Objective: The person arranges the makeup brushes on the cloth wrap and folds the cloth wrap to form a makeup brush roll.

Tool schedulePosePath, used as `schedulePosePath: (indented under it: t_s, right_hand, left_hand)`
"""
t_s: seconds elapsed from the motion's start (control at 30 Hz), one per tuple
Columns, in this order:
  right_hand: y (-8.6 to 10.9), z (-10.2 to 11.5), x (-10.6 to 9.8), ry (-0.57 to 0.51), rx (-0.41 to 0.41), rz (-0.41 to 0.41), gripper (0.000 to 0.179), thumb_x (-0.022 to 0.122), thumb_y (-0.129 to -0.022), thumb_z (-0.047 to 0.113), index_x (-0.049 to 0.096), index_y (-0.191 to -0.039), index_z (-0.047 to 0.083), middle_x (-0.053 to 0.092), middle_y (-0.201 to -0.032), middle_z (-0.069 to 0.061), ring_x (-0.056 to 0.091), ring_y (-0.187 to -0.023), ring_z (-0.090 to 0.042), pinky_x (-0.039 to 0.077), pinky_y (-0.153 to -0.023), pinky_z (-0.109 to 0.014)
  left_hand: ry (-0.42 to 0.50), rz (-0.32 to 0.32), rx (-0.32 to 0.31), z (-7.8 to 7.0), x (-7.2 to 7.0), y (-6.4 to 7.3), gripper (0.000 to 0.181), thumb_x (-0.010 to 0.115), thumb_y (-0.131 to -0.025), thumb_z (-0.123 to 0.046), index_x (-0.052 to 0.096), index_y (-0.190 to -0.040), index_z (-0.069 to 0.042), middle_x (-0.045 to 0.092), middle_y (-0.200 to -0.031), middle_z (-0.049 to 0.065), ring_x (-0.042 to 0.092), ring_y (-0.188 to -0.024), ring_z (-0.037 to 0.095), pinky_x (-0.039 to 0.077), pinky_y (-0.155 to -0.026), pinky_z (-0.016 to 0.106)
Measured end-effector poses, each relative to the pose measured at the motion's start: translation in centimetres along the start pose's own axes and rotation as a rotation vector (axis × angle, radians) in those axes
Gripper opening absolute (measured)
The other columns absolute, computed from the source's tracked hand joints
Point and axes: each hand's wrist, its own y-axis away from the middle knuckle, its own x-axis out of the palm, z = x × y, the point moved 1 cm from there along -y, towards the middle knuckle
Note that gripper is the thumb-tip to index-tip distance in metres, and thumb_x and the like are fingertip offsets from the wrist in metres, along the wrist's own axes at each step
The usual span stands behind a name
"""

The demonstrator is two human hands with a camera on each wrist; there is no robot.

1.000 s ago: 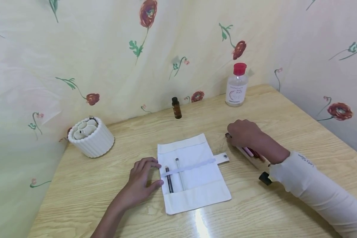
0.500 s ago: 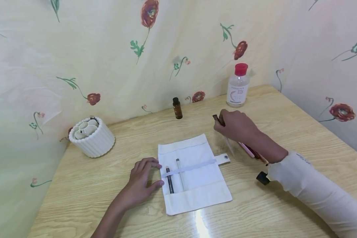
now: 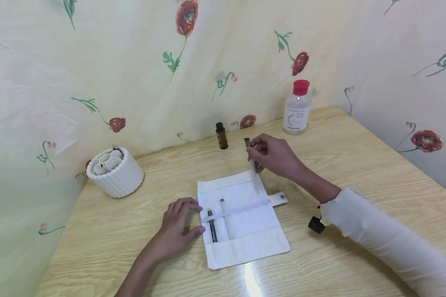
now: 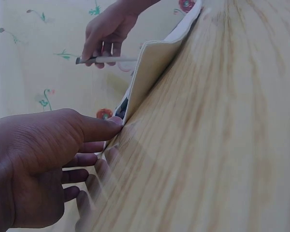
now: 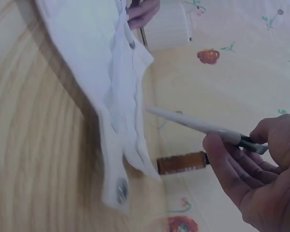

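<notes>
A white cloth brush roll (image 3: 243, 222) lies unfolded on the wooden table, with an elastic band across it. Tucked under the band are a dark pencil (image 3: 212, 227) and a slim white-handled brush (image 3: 226, 218). My left hand (image 3: 178, 225) rests at the roll's left edge, fingers relaxed; in the left wrist view its thumb (image 4: 104, 129) touches the cloth edge. Above the roll's far right corner my right hand (image 3: 273, 154) pinches a makeup brush (image 5: 198, 124). Its dark flat bristles point up and away, and its pale handle slants down over the cloth.
A ribbed white pot (image 3: 120, 177) stands at the back left. Near the wall are a small brown bottle (image 3: 221, 137) and a clear bottle with a red cap (image 3: 296, 113). A snap strap (image 3: 278, 199) sticks out from the roll's right side.
My right hand has lifted the makeup brush from the pink and dark items on the right and carried it left over the roll. My left hand has stayed in place.
</notes>
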Motion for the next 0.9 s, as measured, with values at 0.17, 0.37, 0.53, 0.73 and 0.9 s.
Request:
schedulePosePath:
  t_s: [0.17,0.37,0.53,0.73,0.9]
  right_hand:
    - [-0.4,-0.2,1.7,-0.209,0.043,0.104,0.031,0.065,-0.100,0.025,0.051,-0.118,0.003,0.070,-0.102,-0.016,0.072,-0.075,-0.031,0.059,-0.069,-0.044]
    - [-0.5,-0.3,3.5,-0.292,0.088,0.176,0.027,0.063,-0.101,0.018,0.049,-0.119,0.004,0.071,-0.103,-0.015,0.071,-0.080,-0.034,0.059,-0.072,-0.042]
    - [-0.3,-0.6,4.6,-0.313,0.114,0.200,0.032,0.063,-0.100,0.012,0.049,-0.127,0.004,0.071,-0.102,-0.015,0.071,-0.083,-0.032,0.059,-0.074,-0.041]
    - [-0.1,-1.1,5.4,-0.339,0.140,0.235,0.037,0.064,-0.099,0.009,0.048,-0.132,0.002,0.071,-0.105,-0.017,0.071,-0.091,-0.028,0.059,-0.076,-0.041]
    - [0.0,-1.4,5.8,-0.378,0.165,0.276,0.038,0.069,-0.096,0.013,0.051,-0.126,0.000,0.068,-0.108,-0.018,0.070,-0.094,-0.029,0.058,-0.077,-0.044]
  left_hand:
    - [0.004,-0.002,0.001,0.0,0.0,0.0,0.047,0.076,-0.091,-0.031,0.054,-0.130,-0.017,0.040,-0.147,0.002,0.028,-0.137,0.025,0.018,-0.108,0.056]
    - [-0.007,-0.004,0.004,-0.1,0.0,0.0,0.046,0.076,-0.091,-0.031,0.054,-0.130,-0.017,0.040,-0.147,0.001,0.029,-0.137,0.026,0.019,-0.108,0.057]
    - [-0.017,-0.015,0.016,-0.1,0.1,0.0,0.046,0.077,-0.091,-0.030,0.055,-0.129,-0.016,0.042,-0.145,0.003,0.030,-0.136,0.027,0.020,-0.107,0.057]
    - [-0.020,-0.019,0.013,-0.1,0.1,-0.1,0.046,0.077,-0.090,-0.030,0.055,-0.128,-0.016,0.042,-0.145,0.003,0.030,-0.136,0.026,0.021,-0.107,0.057]
    - [-0.013,-0.010,-0.002,0.0,0.0,-0.1,0.046,0.077,-0.091,-0.030,0.055,-0.129,-0.017,0.041,-0.146,0.002,0.029,-0.136,0.025,0.020,-0.107,0.056]
